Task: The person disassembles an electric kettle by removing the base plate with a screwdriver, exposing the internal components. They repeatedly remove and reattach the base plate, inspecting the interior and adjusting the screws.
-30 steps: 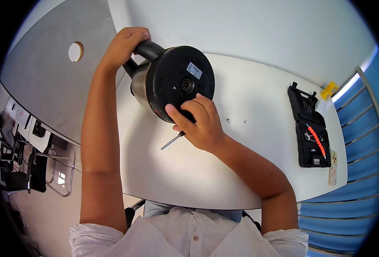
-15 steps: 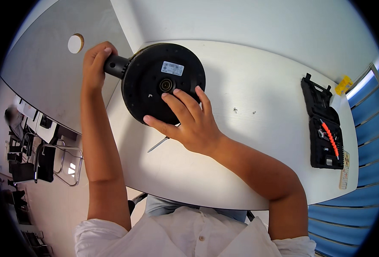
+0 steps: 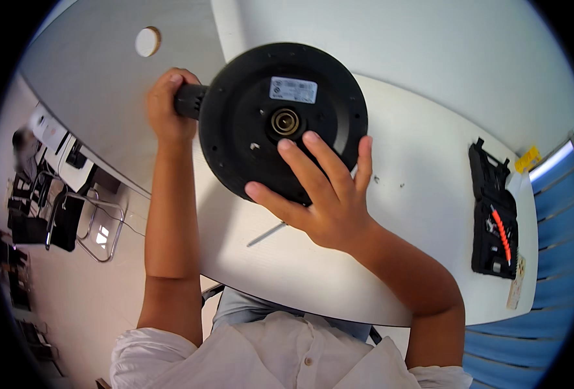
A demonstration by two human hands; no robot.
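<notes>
Left fingers (image 3: 177, 79) grasp the handle (image 3: 190, 102) of a kettle (image 3: 251, 117) at upper centre, right fingers (image 3: 304, 170) spread across its base (image 3: 284, 123) (steady bracing helps).

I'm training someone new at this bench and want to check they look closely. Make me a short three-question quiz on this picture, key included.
1. Multiple choice: What does the left hand hold?
a) a yellow box
b) the handle of the kettle
c) a steel rail

2. True or false: The black tool case on the white table is shut.

3. Fill in: The right hand has its fingers over the kettle's round black ____.

Key:
1. b
2. False; it lies open, with an orange tool on its lower half.
3. base
</notes>
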